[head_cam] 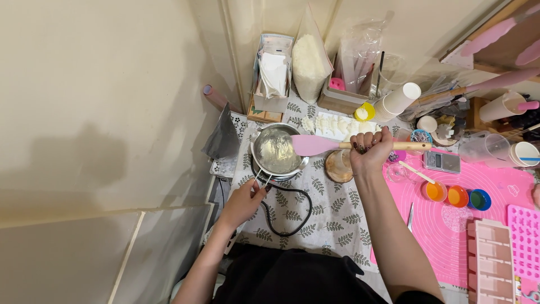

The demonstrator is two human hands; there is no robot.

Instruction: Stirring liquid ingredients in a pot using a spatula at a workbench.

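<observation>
My right hand (369, 150) grips the wooden handle of a pink silicone spatula (313, 144), whose blade hangs over the right rim of a small steel pot (274, 151). The pot holds pale melting flakes and sits on a small burner. My left hand (243, 201) pinches the pot's thin wire handle (260, 179) at its near side. A black cord (292, 214) loops across the leaf-print cloth below the pot.
A pink mat (495, 191) on the right carries three small cups of orange and green dye (457, 196), a pocket scale (441, 161) and pink moulds (492, 259). Bags of white flakes (309, 62), boxes and paper cups (397, 101) crowd the back. A wall is close on the left.
</observation>
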